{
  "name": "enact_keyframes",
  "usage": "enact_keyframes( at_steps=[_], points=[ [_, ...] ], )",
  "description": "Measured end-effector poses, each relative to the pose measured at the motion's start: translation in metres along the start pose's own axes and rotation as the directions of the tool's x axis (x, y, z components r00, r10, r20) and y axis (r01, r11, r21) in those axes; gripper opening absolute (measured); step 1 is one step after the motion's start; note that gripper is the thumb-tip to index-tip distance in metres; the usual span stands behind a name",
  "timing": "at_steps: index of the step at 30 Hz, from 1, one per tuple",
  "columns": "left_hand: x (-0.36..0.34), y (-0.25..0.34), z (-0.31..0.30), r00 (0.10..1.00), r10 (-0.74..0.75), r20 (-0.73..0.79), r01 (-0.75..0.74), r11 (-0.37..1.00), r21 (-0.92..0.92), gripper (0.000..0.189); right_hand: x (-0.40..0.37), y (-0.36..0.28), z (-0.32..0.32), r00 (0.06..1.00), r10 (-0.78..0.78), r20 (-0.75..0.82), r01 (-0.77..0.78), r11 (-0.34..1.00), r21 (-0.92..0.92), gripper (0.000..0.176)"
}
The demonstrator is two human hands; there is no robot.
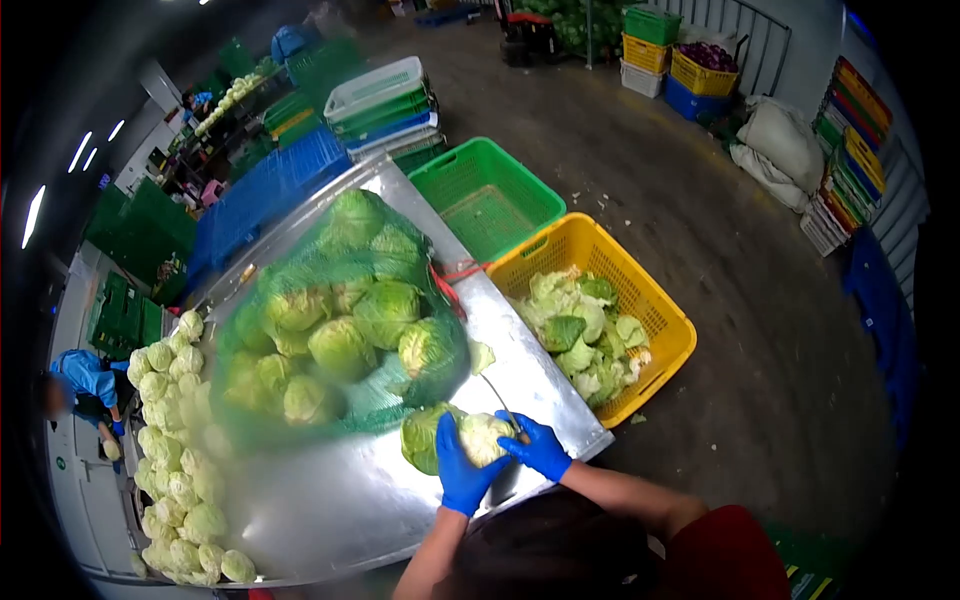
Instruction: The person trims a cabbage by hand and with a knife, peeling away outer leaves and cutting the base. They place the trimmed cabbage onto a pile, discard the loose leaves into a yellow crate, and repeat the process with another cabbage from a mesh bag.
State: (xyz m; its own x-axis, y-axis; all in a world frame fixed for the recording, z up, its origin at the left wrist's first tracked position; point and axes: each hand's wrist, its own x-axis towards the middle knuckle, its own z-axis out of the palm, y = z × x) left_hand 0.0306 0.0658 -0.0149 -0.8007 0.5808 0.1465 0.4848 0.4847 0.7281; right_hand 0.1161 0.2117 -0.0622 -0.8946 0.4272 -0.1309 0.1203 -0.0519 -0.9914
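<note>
Near the front edge of the metal table, my left hand (464,478), in a blue glove, grips a pale trimmed cabbage (484,438) from its left side. My right hand (541,450), also gloved in blue, is closed on the handle of a knife (503,400) at the cabbage's right side. The thin blade points up and away over the table; the handle is mostly hidden by the fingers. A greener cabbage (421,440) lies against the left of the held one. Beyond my hands, a green mesh bag (400,395) spreads over several whole cabbages (342,348).
A yellow crate (655,372) of loose leaves stands at the table's right edge, beside a green crate (487,205). Trimmed cabbages (170,450) line the left side. A leaf scrap (482,357) lies on the metal table (330,500). A person in blue (88,378) works at far left.
</note>
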Motion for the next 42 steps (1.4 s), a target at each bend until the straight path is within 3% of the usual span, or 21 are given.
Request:
enact_keyframes(
  at_steps=[2, 4, 5, 6, 7, 8, 10, 18, 21, 24, 25, 30, 31, 33, 35, 37, 38, 39, 40, 41, 42],
  points=[
    [0.002, 0.004, 0.003, 1.0, -0.022, -0.006, 0.023, 0.998, 0.059, 0.112, 0.002, -0.016, -0.01, 0.99, 0.128, 0.059, -0.125, 0.991, -0.042, 0.052],
    [0.007, -0.014, 0.018, 0.999, -0.013, 0.036, 0.01, 0.994, 0.105, 0.113, 0.011, 0.001, -0.022, 0.99, -0.115, 0.085, 0.128, 0.977, -0.169, 0.051],
    [0.007, -0.013, 0.02, 0.998, -0.03, 0.056, 0.024, 0.994, 0.104, 0.114, 0.014, 0.012, -0.026, 0.992, -0.084, 0.098, 0.111, 0.94, -0.322, 0.056],
    [0.013, 0.009, 0.011, 0.993, -0.088, 0.08, 0.083, 0.995, 0.061, 0.115, 0.013, -0.007, -0.035, 0.989, 0.075, 0.13, 0.02, 0.792, -0.61, 0.064],
    [0.013, 0.011, 0.016, 0.997, -0.079, 0.009, 0.077, 0.986, 0.147, 0.115, 0.012, -0.025, -0.042, 0.993, 0.011, 0.114, 0.061, 0.793, -0.606, 0.068],
    [0.008, 0.011, 0.023, 0.997, -0.057, -0.055, 0.068, 0.969, 0.236, 0.116, 0.011, -0.048, -0.043, 0.994, 0.076, 0.082, -0.001, 0.738, -0.675, 0.068],
    [0.014, 0.032, 0.019, 0.992, -0.116, -0.052, 0.125, 0.96, 0.251, 0.116, 0.01, -0.044, -0.04, 0.989, -0.105, 0.102, 0.143, 0.533, -0.834, 0.062],
    [0.015, 0.033, 0.033, 0.993, -0.04, -0.11, 0.068, 0.962, 0.264, 0.105, 0.0, -0.048, -0.027, 0.968, -0.155, 0.199, 0.246, 0.405, -0.881, 0.057],
    [0.014, 0.026, 0.036, 0.989, -0.045, -0.141, 0.084, 0.956, 0.282, 0.106, 0.011, -0.038, -0.022, 0.977, -0.109, 0.186, 0.214, 0.426, -0.879, 0.052],
    [0.006, 0.035, 0.031, 0.994, -0.021, -0.112, 0.054, 0.954, 0.296, 0.106, 0.061, -0.025, -0.052, 0.985, 0.17, 0.031, -0.077, 0.595, -0.8, 0.047],
    [0.004, 0.036, 0.028, 0.995, -0.032, -0.093, 0.056, 0.959, 0.277, 0.107, 0.061, -0.023, -0.052, 0.988, 0.151, 0.021, -0.08, 0.631, -0.772, 0.049],
    [-0.015, -0.009, -0.004, 0.99, -0.139, -0.03, 0.134, 0.982, -0.129, 0.107, 0.063, -0.008, -0.051, 0.98, 0.198, -0.02, -0.168, 0.773, -0.612, 0.048],
    [-0.022, -0.018, -0.01, 0.983, -0.183, -0.002, 0.174, 0.939, -0.297, 0.107, 0.066, 0.006, -0.056, 0.989, 0.115, -0.091, -0.146, 0.832, -0.536, 0.042],
    [-0.031, -0.027, -0.017, 0.978, -0.204, 0.04, 0.197, 0.855, -0.48, 0.107, 0.066, 0.019, -0.075, 0.958, 0.234, -0.165, -0.286, 0.746, -0.601, 0.039],
    [-0.034, -0.031, -0.016, 0.985, -0.165, 0.044, 0.164, 0.833, -0.528, 0.107, 0.062, -0.006, -0.073, 0.966, 0.154, -0.207, -0.256, 0.674, -0.693, 0.044],
    [-0.025, -0.023, -0.021, 0.992, -0.015, 0.126, 0.07, 0.895, -0.441, 0.108, 0.046, -0.07, -0.047, 0.982, -0.012, -0.189, -0.135, 0.656, -0.742, 0.055],
    [-0.016, -0.017, -0.027, 0.983, 0.06, 0.171, 0.013, 0.919, -0.393, 0.108, 0.045, -0.067, -0.04, 0.979, -0.2, 0.025, 0.163, 0.713, -0.681, 0.072],
    [-0.009, -0.013, -0.032, 0.962, 0.128, 0.241, -0.053, 0.954, -0.295, 0.107, 0.043, -0.077, -0.029, 0.978, -0.13, 0.164, 0.203, 0.781, -0.59, 0.069],
    [-0.012, -0.013, -0.03, 0.978, 0.115, 0.171, -0.066, 0.961, -0.268, 0.108, 0.041, -0.088, -0.022, 0.95, -0.073, 0.305, 0.223, 0.841, -0.493, 0.065],
    [-0.015, -0.014, -0.024, 0.989, 0.106, 0.099, -0.079, 0.967, -0.241, 0.108, 0.047, -0.074, -0.02, 0.917, 0.09, 0.389, 0.172, 0.791, -0.587, 0.057],
    [-0.018, -0.019, -0.017, 0.994, 0.102, 0.026, -0.094, 0.973, -0.211, 0.108, 0.046, -0.066, -0.021, 0.939, 0.054, 0.34, 0.151, 0.823, -0.547, 0.054]
  ],
)
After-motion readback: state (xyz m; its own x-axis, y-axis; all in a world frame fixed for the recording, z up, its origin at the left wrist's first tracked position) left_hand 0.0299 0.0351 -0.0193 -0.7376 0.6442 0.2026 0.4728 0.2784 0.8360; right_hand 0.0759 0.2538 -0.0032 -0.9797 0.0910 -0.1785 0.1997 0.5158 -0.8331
